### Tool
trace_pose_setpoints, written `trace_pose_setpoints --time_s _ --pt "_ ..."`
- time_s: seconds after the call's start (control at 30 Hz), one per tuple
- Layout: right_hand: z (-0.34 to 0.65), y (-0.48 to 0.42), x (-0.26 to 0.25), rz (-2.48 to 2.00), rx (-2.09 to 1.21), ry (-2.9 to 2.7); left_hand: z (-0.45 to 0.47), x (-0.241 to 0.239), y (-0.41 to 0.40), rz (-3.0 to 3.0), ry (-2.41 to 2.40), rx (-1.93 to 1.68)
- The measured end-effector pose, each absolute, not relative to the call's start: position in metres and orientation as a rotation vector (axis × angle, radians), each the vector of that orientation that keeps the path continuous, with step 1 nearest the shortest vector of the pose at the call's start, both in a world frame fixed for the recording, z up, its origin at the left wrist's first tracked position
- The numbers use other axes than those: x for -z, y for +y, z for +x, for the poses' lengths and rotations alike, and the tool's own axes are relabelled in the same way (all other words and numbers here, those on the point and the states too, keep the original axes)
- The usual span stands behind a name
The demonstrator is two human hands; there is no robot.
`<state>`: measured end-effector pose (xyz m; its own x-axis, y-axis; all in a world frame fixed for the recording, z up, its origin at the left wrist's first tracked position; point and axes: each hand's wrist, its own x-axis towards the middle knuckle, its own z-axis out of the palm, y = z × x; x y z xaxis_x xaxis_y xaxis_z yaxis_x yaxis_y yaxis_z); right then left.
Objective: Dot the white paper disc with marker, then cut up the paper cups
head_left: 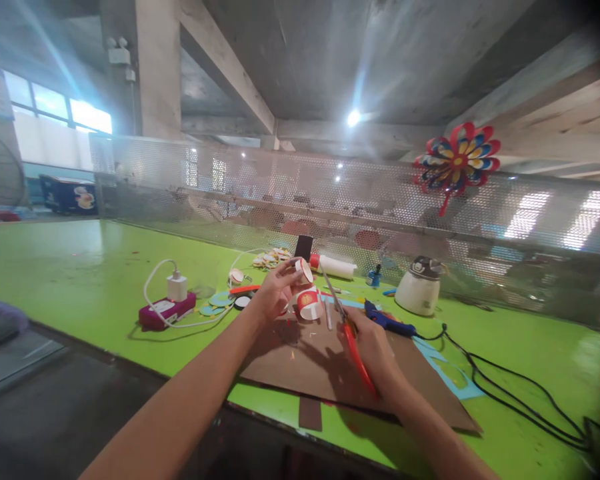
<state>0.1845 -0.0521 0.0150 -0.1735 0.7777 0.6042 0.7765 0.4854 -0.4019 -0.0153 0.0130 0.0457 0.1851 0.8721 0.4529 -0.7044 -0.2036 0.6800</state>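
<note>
My left hand (275, 293) is closed around a small round paper piece (304, 271), white with a red edge, held up over the brown cardboard sheet (290, 363). A red-and-white paper cup-like piece (309, 303) stands just right of that hand. My right hand (373, 347) grips red-handled scissors (353, 340), blades pointing up and away toward the left hand's piece.
On the green table (80, 273) lie a pink power bank with white charger and cable (169, 308), paper discs (220, 301), a blue glue gun (386, 321) with black cord (505, 390), a white kettle-like jar (420, 287), a white tube (336, 267). A mesh fence (330, 193) carries a paper pinwheel (457, 161).
</note>
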Motion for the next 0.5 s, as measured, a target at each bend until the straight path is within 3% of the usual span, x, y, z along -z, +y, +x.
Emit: trace_pose_setpoints --time_s 0.5 --pt "0.179 -0.065 -0.02 -1.434 0.087 -2.092 -0.015 -0.047 0.008 1.085 0.25 -1.469"
